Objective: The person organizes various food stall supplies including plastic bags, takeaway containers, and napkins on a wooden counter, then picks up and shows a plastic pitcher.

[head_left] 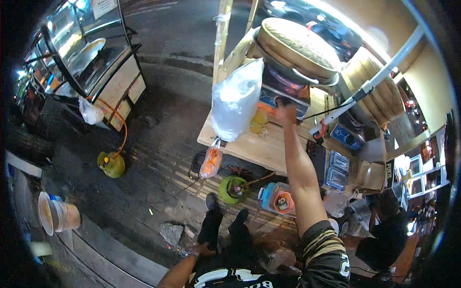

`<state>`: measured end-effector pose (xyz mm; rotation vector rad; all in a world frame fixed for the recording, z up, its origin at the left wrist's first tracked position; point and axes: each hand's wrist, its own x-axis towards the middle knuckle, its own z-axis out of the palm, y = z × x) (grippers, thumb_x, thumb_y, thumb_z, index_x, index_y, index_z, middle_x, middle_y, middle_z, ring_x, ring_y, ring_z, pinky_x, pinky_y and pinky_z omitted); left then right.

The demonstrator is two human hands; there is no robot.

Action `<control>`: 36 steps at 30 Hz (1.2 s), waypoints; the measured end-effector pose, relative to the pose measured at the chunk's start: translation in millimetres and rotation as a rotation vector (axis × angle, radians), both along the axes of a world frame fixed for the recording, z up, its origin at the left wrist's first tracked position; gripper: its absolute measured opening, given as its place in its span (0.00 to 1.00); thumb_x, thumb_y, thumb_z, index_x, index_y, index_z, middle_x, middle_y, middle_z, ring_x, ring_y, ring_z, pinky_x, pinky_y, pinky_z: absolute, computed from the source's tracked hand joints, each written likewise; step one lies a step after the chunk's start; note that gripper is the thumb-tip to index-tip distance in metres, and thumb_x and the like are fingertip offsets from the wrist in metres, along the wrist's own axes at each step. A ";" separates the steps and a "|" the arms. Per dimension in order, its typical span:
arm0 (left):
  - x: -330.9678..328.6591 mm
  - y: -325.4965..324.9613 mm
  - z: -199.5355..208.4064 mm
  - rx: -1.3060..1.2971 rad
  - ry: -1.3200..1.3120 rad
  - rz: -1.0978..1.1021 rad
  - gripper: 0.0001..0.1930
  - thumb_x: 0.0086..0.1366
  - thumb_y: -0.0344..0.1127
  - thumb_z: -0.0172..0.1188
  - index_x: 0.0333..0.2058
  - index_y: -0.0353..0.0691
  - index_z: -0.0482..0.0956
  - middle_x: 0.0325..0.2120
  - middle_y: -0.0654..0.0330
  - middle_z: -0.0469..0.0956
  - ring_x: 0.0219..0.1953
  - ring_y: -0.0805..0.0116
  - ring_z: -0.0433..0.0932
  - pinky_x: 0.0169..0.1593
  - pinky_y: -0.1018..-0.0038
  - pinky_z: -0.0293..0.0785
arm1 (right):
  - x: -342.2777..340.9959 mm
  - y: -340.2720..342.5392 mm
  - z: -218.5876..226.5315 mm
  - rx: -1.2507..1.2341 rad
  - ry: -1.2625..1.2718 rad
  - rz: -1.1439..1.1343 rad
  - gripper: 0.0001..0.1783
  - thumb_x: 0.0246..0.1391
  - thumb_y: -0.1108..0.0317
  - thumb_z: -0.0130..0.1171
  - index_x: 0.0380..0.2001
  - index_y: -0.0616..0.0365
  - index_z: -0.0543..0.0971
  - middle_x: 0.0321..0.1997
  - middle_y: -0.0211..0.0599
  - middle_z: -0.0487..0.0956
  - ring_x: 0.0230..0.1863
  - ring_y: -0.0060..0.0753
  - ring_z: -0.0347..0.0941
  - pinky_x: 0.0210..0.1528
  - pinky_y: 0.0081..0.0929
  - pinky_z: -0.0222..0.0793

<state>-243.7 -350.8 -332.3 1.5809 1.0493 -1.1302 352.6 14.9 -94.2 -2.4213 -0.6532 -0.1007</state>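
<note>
My right arm stretches forward over the wooden cart, and my right hand is at the front of a gas stove with a blue patterned panel. Its fingers close round what looks like a dark control knob, small and partly covered. On the stove sits a wide metal pan, and above it a large round bamboo steamer. Yellow-lidded jars stand just left of the hand. Low at my side, my left hand lies on my thigh, fingers out and holding nothing.
A full plastic bag hangs from the cart post above a bag of orange food. Below stands a green gas cylinder beside a blue-handled tub. Bamboo steamers stack behind a white pole. Another person is at right.
</note>
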 end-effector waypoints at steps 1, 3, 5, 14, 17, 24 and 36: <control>-0.2 -1.8 4.8 0.012 0.011 0.009 0.51 0.53 0.76 0.56 0.71 0.64 0.49 0.70 0.48 0.53 0.70 0.38 0.51 0.70 0.46 0.49 | 4.3 -3.2 -3.1 -0.014 -0.005 0.003 0.33 0.51 0.39 0.63 0.25 0.65 0.83 0.30 0.55 0.83 0.35 0.53 0.81 0.42 0.47 0.73; 0.8 -1.7 14.0 0.038 0.037 0.036 0.51 0.53 0.76 0.55 0.71 0.64 0.49 0.70 0.48 0.53 0.70 0.38 0.51 0.70 0.45 0.49 | 4.0 -3.2 -2.5 0.133 0.287 0.105 0.31 0.51 0.43 0.64 0.29 0.68 0.82 0.36 0.57 0.82 0.40 0.53 0.81 0.42 0.46 0.74; -12.1 -8.1 22.9 -0.010 0.044 0.108 0.52 0.50 0.79 0.54 0.71 0.66 0.50 0.71 0.47 0.51 0.70 0.37 0.52 0.69 0.43 0.50 | -57.1 11.8 15.0 0.139 0.580 0.226 0.29 0.52 0.44 0.63 0.30 0.68 0.82 0.41 0.60 0.81 0.43 0.49 0.80 0.42 0.45 0.75; -2.7 -6.1 -14.2 -0.029 -0.028 0.060 0.57 0.43 0.84 0.55 0.71 0.69 0.49 0.70 0.38 0.48 0.69 0.35 0.52 0.64 0.32 0.53 | -10.7 -20.4 13.3 -0.158 -0.218 0.112 0.17 0.52 0.50 0.63 0.37 0.51 0.79 0.38 0.47 0.83 0.40 0.56 0.80 0.42 0.50 0.75; -13.2 -15.1 -51.7 -0.029 -0.063 0.046 0.58 0.43 0.84 0.55 0.71 0.67 0.49 0.69 0.40 0.50 0.69 0.35 0.53 0.66 0.37 0.53 | -31.1 -36.8 26.1 -0.070 -0.344 0.315 0.19 0.52 0.50 0.62 0.39 0.52 0.80 0.37 0.49 0.82 0.41 0.57 0.80 0.44 0.52 0.74; -6.0 -22.1 -84.2 -0.029 -0.124 0.014 0.57 0.45 0.81 0.55 0.70 0.61 0.51 0.68 0.43 0.55 0.68 0.36 0.55 0.68 0.43 0.53 | -21.4 -72.6 16.7 -0.050 -0.310 0.328 0.16 0.54 0.54 0.59 0.36 0.56 0.81 0.34 0.51 0.81 0.37 0.54 0.80 0.40 0.50 0.73; 10.3 -16.0 -79.6 -0.002 -0.155 0.103 0.49 0.52 0.73 0.53 0.66 0.49 0.59 0.65 0.42 0.61 0.66 0.42 0.61 0.67 0.48 0.56 | -211.9 -388.6 -91.2 -0.149 0.450 0.776 0.10 0.63 0.63 0.56 0.35 0.59 0.78 0.21 0.28 0.74 0.27 0.25 0.73 0.30 0.27 0.68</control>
